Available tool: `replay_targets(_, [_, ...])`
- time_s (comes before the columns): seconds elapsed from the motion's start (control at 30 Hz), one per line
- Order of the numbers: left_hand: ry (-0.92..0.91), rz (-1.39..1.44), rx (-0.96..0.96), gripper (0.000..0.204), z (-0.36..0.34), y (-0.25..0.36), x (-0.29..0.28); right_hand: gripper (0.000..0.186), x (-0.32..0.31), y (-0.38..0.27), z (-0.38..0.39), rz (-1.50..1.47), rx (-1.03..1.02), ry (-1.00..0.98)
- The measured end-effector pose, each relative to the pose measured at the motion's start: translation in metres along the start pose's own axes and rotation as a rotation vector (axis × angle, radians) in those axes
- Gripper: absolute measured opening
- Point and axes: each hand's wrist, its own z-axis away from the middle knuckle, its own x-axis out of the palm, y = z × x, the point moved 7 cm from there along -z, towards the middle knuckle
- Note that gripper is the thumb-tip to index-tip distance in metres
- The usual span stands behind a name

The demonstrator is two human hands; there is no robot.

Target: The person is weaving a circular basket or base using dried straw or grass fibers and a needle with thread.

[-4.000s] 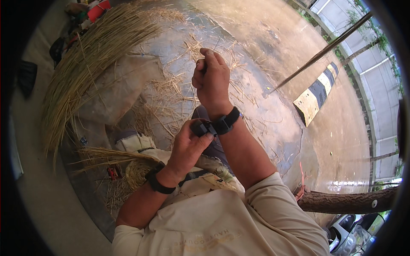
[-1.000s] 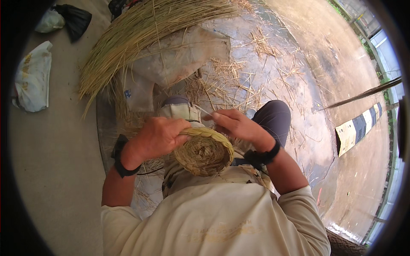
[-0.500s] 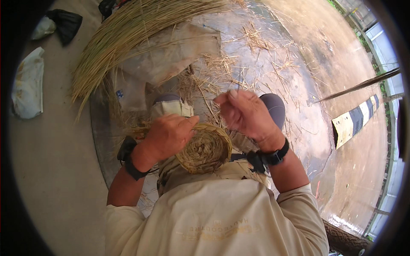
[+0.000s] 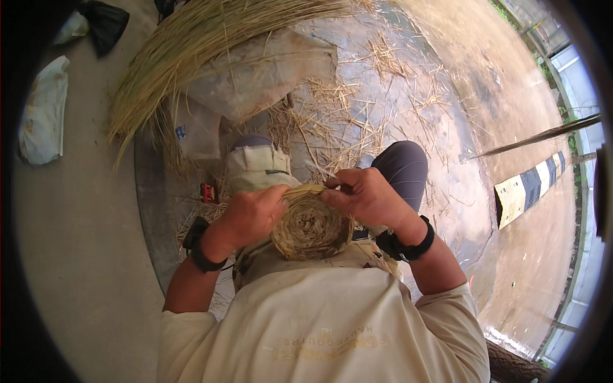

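A small round woven straw basket (image 4: 313,226) rests in my lap, its coiled bottom showing through the open top. My left hand (image 4: 252,214) is closed on the left part of its far rim, thumb toward the inside. At the right part of the same rim, my right hand (image 4: 367,195) pinches with thumb and bent fingers. A thin pale sliver sticks out by its fingertips; I cannot make out what it is. Both wrists carry black bands.
A large bundle of long straw stalks (image 4: 191,57) lies at the far left. Loose straw bits (image 4: 313,115) litter the ground sheet. A small red-and-black object (image 4: 209,192) is left of my knee. Plastic bags (image 4: 45,115) lie far left; a striped barrier (image 4: 530,188) stands right.
My right hand has come down and left, from raised above the basket to its rim. The basket has shifted slightly right, and the red-and-black object now shows beside my left arm.
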Motion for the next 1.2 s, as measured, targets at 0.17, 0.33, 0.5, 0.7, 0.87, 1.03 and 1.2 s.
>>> replay_targets(0.17, [-0.005,0.018,0.028,0.026,-0.014,0.015,-0.002,0.031,-0.054,0.033,-0.010,-1.111,0.150,0.158])
replay_targets(0.33, [0.009,-0.085,0.196,0.029,-0.020,0.021,-0.005,0.023,-0.004,-0.104,-0.044,-0.518,-0.504,-0.021])
replay_targets(0.5, [-0.040,0.050,0.039,0.033,-0.016,-0.003,-0.003,0.018,0.084,-0.131,0.015,0.140,-0.850,-0.282])
replay_targets(0.7, [0.012,0.310,0.014,0.037,-0.008,-0.018,-0.009,0.023,0.103,-0.090,0.022,-0.077,-0.662,-0.514])
replay_targets(0.87, [0.025,0.222,-0.087,0.026,-0.014,-0.018,-0.004,0.024,0.085,-0.090,0.026,0.115,-0.675,-0.459])
replay_targets(1.03, [0.185,0.150,-0.164,0.022,-0.008,-0.028,-0.009,0.032,-0.028,-0.074,0.036,0.395,-0.423,-0.190])
replay_targets(1.2, [0.359,-0.110,-0.407,0.020,0.020,-0.080,-0.064,0.032,-0.189,-0.007,0.103,0.231,0.140,0.596])
